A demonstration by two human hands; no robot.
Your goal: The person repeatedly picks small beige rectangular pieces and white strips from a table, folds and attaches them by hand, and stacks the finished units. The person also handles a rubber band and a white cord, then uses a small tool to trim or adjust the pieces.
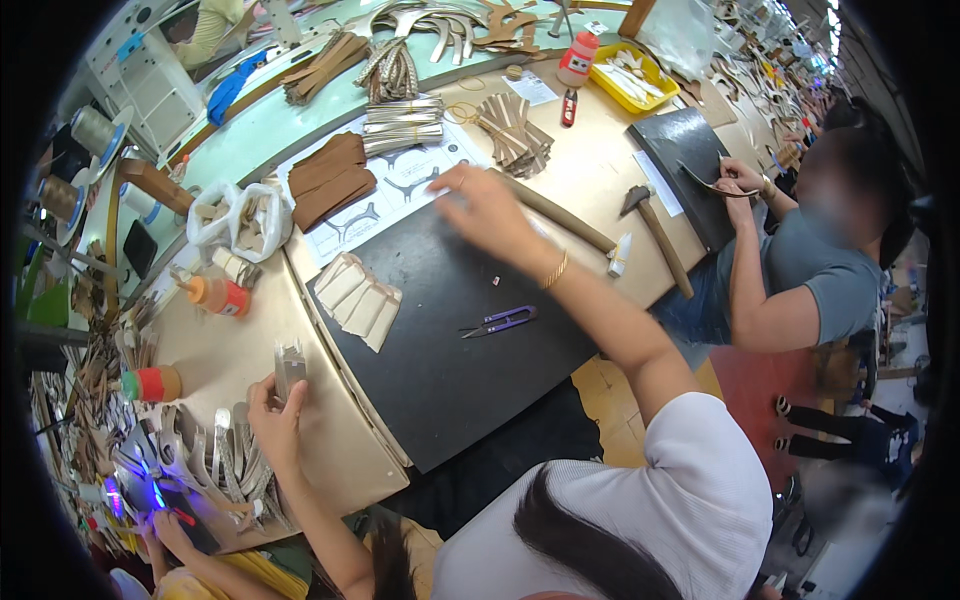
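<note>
My left hand (275, 415) is low on the left, above the tan table, shut on a small upright stack of grey strap pieces (290, 365). My right hand (490, 210), with a gold bracelet at the wrist, is stretched out over the far edge of the black work mat (450, 350). Its fingers are apart and slightly blurred, and nothing shows in them. It hovers beside a white pattern sheet (400, 190) and a long brown rod (565, 218). A fan of beige cut pieces (360, 297) and purple thread snips (500, 321) lie on the mat.
A seated co-worker (810, 270) on the right handles a thin strap over a dark board (685, 150); a hammer (655, 235) lies nearby. Glue bottles (218, 295), plastic bags (240, 220), brown leather stacks (330, 178) and a yellow tray (632, 75) crowd the table. Another person's hand (165, 530) works at lower left.
</note>
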